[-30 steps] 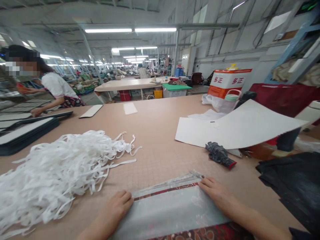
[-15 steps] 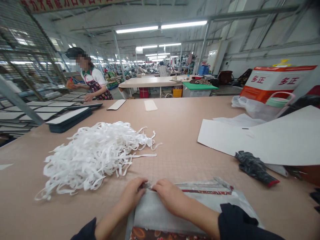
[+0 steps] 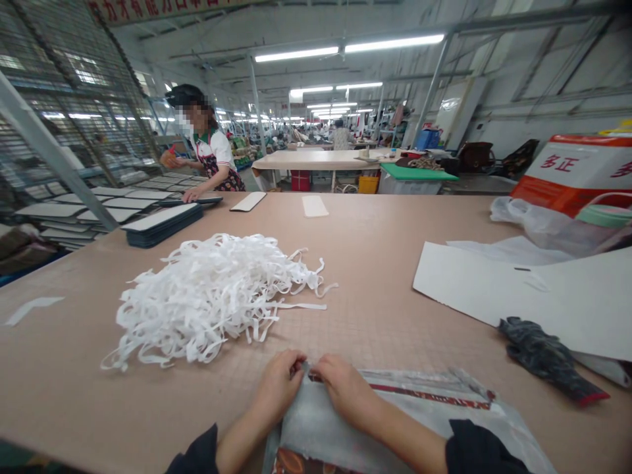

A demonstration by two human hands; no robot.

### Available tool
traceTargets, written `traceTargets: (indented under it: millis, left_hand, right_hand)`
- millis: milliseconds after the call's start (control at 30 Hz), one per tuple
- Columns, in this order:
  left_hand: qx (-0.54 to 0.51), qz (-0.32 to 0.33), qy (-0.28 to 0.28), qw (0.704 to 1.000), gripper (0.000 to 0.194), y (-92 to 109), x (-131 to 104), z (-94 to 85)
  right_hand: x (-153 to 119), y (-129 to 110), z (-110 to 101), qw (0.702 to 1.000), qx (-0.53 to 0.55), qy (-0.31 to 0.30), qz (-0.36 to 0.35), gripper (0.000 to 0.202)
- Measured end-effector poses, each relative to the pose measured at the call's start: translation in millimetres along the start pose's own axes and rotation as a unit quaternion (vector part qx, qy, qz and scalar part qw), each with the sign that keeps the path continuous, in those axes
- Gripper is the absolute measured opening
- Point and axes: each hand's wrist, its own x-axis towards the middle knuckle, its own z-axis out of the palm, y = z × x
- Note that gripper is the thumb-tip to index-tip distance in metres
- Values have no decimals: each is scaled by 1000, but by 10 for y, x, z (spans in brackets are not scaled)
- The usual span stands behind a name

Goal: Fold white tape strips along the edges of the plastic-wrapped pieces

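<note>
A clear plastic bag (image 3: pixel 395 428) lies on the near part of the table, with brown and red patterned material showing inside. Fingers curled, my left hand (image 3: pixel 280 385) pinches the bag's upper left corner. Close beside it, my right hand (image 3: pixel 343 388) grips the same top edge, its forearm lying across the bag. The fingertips of both hands nearly meet. Beyond them to the left is a heap of white ribbon strips (image 3: pixel 212 296).
Stacked dark-edged panels (image 3: pixel 162 220) stand at the far left near a person (image 3: pixel 212 151). To the right are white board (image 3: pixel 494 289), a dark glove (image 3: pixel 548 355) and a red-and-white box (image 3: pixel 563 168). Two pale pieces lie along the table's (image 3: pixel 375 263) far edge.
The view has turned slightly left, so the scene sits further right. The person at the back has lowered a hand onto the stacked panels. Both my hands keep their hold on the bag's edge.
</note>
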Motion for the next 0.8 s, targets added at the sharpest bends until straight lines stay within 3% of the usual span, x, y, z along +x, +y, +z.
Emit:
traceTargets:
  millis: [67,200,267,400,567,667,733,800]
  left_hand:
    - [-4,-1,10,1000,24,-12,-13,10]
    - [-33,-1,32,999,23,-27,-41,29]
    - [-66,1,37,997,20,-11,-61,23]
    - [-132,-4,50,990,18,39,-110,5]
    - [-160,-4,62,985,18,8,-138,50]
    - [-120,8,122,985,21,-31,-159,72]
    - [-36,45,158,986,17,-18,-192,57]
    - [71,98,147,982,9,31,-233,24]
  right_hand:
    - [3,-10,11,1000,-18,1,-8,16]
    - [-5,-18,-12,993,-73,-21,-95,15]
    - [23,15,-50,997,-11,-21,-69,17]
    - [107,89,-83,987,146,53,39,21]
    - [165,87,-24,984,174,39,19,26]
    - [196,108,-8,989,149,15,5,22]
    - [221,140,-11,989,143,8,-23,22]
    - [249,174,-19,990,137,6,-43,23]
